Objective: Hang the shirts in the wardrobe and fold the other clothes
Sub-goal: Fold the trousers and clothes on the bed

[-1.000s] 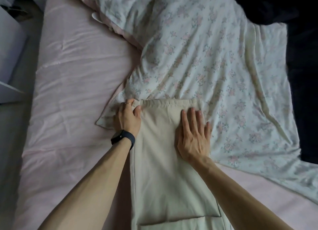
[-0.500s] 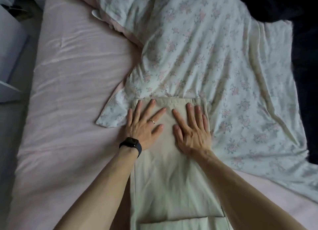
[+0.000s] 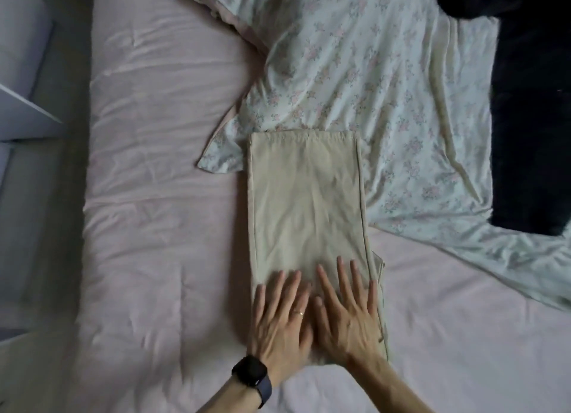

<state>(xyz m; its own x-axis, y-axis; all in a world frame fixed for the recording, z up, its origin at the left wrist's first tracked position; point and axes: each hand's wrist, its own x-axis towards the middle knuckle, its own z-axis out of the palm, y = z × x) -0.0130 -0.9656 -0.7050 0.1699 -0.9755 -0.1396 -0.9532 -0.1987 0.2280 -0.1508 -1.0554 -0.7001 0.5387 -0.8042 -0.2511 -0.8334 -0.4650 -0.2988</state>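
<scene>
Item 1: beige trousers [image 3: 306,214], folded into a long flat panel. They run from centre frame to 6 o'clock on the pink bedsheet [image 3: 154,196], with the far hem overlapping the floral cover [image 3: 370,72].

Item 2: left hand [image 3: 279,323], at 6 o'clock. It lies flat on the near end of the trousers with fingers straight and spread, pressing and gripping nothing. It wears a wristwatch [image 3: 251,374].

Item 3: right hand [image 3: 347,316], just beside the left. It also lies flat and presses without gripping anything.

Item 4: dark garment [image 3: 531,134], heaped at 2 to 3 o'clock and unfolded.

Status, as I judge it: the trousers are partly folded and being smoothed, and a crosswise fold is likely left. The dark garment is untouched. I see no wardrobe or hung shirts in view.
</scene>
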